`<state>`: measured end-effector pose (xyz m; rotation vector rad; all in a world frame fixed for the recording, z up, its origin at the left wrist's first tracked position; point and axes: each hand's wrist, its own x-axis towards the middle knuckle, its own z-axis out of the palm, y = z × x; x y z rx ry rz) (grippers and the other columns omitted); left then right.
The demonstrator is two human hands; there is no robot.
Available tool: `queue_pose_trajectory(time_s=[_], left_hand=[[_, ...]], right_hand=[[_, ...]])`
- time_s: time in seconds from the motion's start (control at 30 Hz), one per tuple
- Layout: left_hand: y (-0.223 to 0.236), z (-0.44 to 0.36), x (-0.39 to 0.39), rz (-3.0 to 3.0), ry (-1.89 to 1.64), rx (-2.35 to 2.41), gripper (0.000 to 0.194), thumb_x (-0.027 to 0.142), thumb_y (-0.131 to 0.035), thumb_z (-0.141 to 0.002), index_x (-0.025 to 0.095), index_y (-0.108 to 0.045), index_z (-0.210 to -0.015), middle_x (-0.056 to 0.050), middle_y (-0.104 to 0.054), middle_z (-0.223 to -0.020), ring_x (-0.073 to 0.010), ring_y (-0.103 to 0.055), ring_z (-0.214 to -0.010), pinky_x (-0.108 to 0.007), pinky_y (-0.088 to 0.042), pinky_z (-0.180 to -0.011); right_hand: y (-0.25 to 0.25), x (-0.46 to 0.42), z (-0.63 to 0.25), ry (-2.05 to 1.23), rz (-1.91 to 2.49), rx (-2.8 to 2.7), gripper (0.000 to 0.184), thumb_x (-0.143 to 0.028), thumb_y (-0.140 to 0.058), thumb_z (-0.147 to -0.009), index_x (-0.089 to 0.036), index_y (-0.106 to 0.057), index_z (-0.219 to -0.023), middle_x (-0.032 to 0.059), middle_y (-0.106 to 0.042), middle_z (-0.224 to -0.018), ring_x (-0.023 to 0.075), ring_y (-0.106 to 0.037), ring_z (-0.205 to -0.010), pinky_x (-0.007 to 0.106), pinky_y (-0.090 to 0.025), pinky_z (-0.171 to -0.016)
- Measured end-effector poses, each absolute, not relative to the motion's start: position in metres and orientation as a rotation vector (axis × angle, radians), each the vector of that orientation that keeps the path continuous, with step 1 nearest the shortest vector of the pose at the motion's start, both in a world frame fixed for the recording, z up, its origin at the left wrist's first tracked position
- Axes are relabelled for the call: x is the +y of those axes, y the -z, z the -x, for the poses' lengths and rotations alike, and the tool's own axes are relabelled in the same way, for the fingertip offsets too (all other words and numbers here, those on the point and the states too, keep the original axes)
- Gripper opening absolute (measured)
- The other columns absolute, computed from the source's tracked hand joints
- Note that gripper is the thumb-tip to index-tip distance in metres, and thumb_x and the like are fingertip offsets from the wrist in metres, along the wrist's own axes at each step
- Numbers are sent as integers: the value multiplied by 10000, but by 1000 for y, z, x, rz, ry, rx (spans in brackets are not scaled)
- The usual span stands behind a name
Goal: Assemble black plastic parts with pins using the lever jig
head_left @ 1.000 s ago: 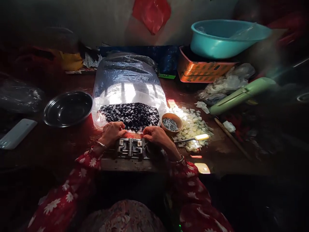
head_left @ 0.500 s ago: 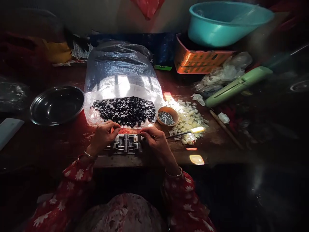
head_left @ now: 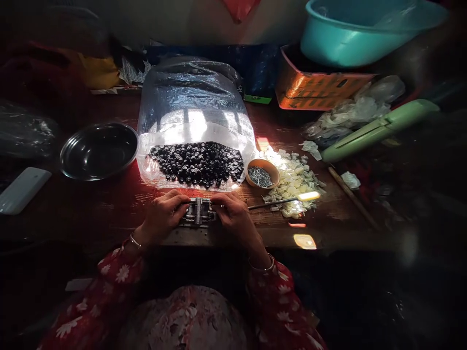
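- Jig (head_left: pixel 198 212): one, ends partly hidden by fingers
- Left hand (head_left: pixel 164 214), right hand (head_left: pixel 235 214): grip cannot be told
- One pan (head_left: pixel 98 153), one tub (head_left: pixel 350 43), one crate (head_left: pixel 310 92)

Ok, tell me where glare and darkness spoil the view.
Head view: glare washes out the white band of the sack; the metal basin shows small highlights; deep shadow swallows the lower right; the teal tub looks stretched near the edge.
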<state>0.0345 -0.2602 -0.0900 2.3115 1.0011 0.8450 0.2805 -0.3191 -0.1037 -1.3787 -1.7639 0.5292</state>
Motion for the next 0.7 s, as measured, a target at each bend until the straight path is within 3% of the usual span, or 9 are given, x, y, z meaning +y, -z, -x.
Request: queue_pose_trajectory(time_s=[0.4,0.7], left_hand=[[92,-39,-256,-2264,-740,1147,68,293,-741,-936,229,-764,-937,-15,-712,-944,-183,-666,-877,-302,-505,-812],[88,-35,-254,-2121,-736,1149,106,320,-736,-925,224,-751,-884,-15,-710,-915,-174,-635,-856,-303,-468,-785]], right_hand=[[95,-317,-273,-445,1578,-1970,117,-175,-648,-998,-247,-741,-989,50,-753,-1098,274,-575,-1014,423,-450,-909],[98,-312,-268,-471,1623,-1850,107,-139,-697,-902,-245,-713,-899,44,-704,-1066,266,-600,-1052,424,-429,-963]])
